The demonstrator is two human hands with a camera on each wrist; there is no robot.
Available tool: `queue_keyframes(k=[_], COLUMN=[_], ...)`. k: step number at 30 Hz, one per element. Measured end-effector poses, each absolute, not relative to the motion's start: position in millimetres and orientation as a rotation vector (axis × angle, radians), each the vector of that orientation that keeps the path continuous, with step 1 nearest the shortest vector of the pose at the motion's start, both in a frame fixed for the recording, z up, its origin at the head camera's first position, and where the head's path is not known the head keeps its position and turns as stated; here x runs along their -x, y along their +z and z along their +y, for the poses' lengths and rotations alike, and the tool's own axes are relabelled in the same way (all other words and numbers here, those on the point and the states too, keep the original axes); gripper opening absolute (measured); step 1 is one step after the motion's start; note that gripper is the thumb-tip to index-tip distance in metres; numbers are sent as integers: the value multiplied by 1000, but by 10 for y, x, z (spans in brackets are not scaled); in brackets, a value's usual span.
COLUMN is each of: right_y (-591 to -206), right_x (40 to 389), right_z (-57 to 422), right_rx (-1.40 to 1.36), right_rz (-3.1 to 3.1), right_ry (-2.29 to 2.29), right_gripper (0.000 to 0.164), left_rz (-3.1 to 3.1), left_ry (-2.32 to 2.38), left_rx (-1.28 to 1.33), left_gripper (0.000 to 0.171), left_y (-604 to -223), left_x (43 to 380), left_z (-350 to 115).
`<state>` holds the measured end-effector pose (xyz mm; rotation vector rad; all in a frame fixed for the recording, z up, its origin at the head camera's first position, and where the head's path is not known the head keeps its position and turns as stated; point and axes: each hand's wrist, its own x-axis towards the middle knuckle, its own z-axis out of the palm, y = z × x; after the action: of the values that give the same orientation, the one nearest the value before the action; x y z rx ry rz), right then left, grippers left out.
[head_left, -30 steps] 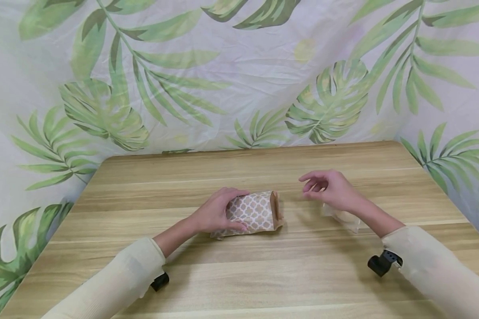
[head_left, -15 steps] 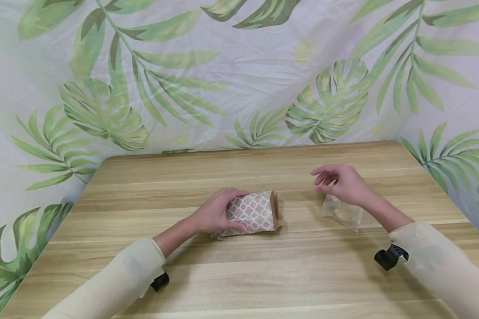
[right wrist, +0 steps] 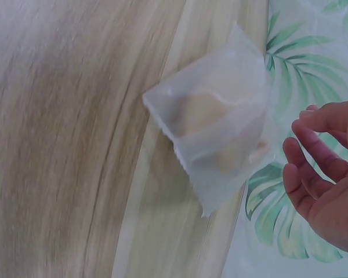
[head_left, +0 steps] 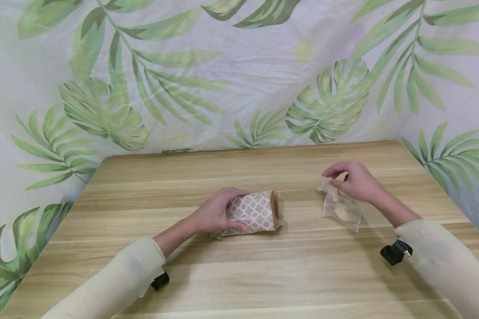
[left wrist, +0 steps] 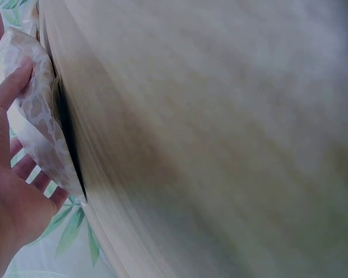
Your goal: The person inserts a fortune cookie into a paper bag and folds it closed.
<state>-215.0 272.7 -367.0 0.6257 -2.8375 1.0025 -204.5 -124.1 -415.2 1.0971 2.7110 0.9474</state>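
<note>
In the head view my left hand (head_left: 217, 210) holds a brown paper bag (head_left: 253, 212) with a white lattice pattern, thumb on the near side and fingers along the far side. The bag lies on its side, its mouth facing right. The left wrist view shows the thumb pressed on the patterned paper (left wrist: 40, 116). My right hand (head_left: 355, 181) hovers over a translucent packet (head_left: 345, 210) with a round tan item inside. Its fingers are loosely bent. In the right wrist view a gap separates the fingertips (right wrist: 290, 147) from the packet (right wrist: 214, 116).
Both things lie on a wood-grain table (head_left: 239, 279). Behind it hangs a leaf-printed cloth (head_left: 259, 66), which also runs down both sides. Below each sleeve cuff sits a black wrist camera, the right one (head_left: 393, 252) in plain sight.
My right hand has moved right and slightly away from me to above the translucent packet, more of which now shows. The left hand and the paper bag stay where they were.
</note>
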Motion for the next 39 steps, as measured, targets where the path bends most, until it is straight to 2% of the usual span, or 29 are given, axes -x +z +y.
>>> queue_keyframes(k=[13, 20, 31, 39], right_y=[-3778, -3851, -3925, -3912], right_x=[2249, 2263, 2296, 2305], right_z=[2898, 2977, 3039, 3109], right_rx=[-707, -730, -675, -626], right_rz=[-2875, -2934, -2947, -3032], right_ry=[924, 992, 1076, 1249], right_gripper=[17, 29, 37, 56], left_rz=[2719, 2710, 2704, 2705], left_ry=[942, 944, 934, 938], left_rx=[-1105, -1095, -1063, -1057], left_gripper=[93, 93, 94, 93], left_y=[-4158, -4140, -4129, -4145], left_x=[2041, 2043, 2043, 2047], left_z=[-1253, -1244, -1242, -1245])
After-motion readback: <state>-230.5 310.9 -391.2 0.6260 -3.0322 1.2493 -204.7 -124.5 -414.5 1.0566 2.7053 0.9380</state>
